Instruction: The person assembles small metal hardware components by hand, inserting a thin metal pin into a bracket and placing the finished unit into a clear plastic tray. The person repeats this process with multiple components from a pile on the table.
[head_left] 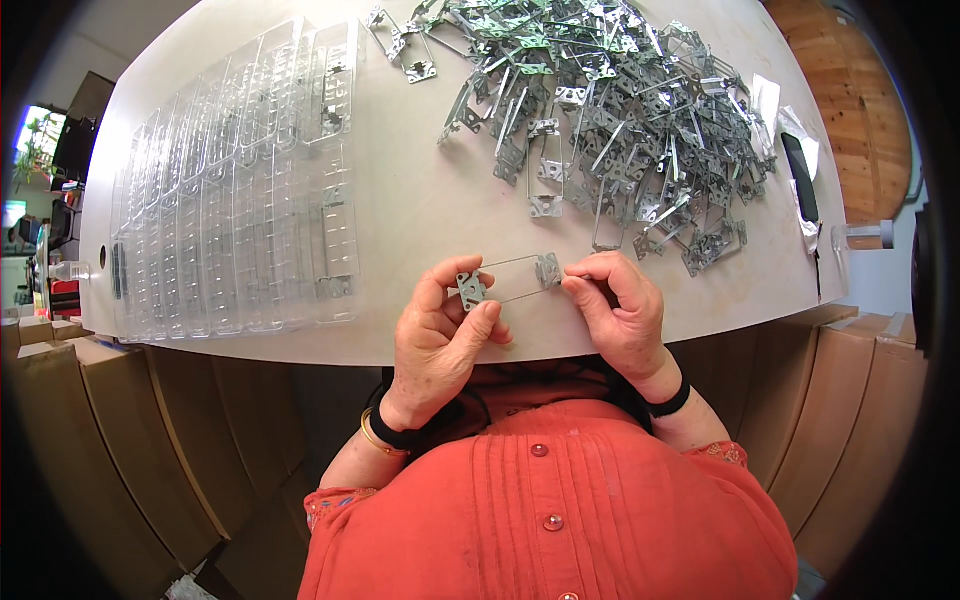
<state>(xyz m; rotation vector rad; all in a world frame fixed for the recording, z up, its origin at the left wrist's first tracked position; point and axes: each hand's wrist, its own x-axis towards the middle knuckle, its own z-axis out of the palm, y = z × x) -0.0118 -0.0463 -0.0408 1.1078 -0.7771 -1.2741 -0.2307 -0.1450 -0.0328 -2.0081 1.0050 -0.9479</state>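
A small metal bracket frame (pixel 470 290), two stamped plates joined by two thin rods, is held above the table's near edge. My left hand (pixel 440 330) grips its left plate by the edges, between thumb and fingers. Close against the right plate, my right hand (pixel 622 312) is closed in a pinch of thumb and forefinger. Whatever sits between those fingertips is too small to make out. Beyond my hands lies a big heap of similar metal frames (pixel 620 120), with one frame (pixel 545 170) lying toward its near side.
Clear plastic blister trays (pixel 230 200) lie nested along the table's left side, with metal frames in the rightmost one. At the right edge are a dark phone-like object (pixel 800 175) and white paper scraps (pixel 766 105). Cardboard boxes (pixel 830 400) stand below the table on both sides.
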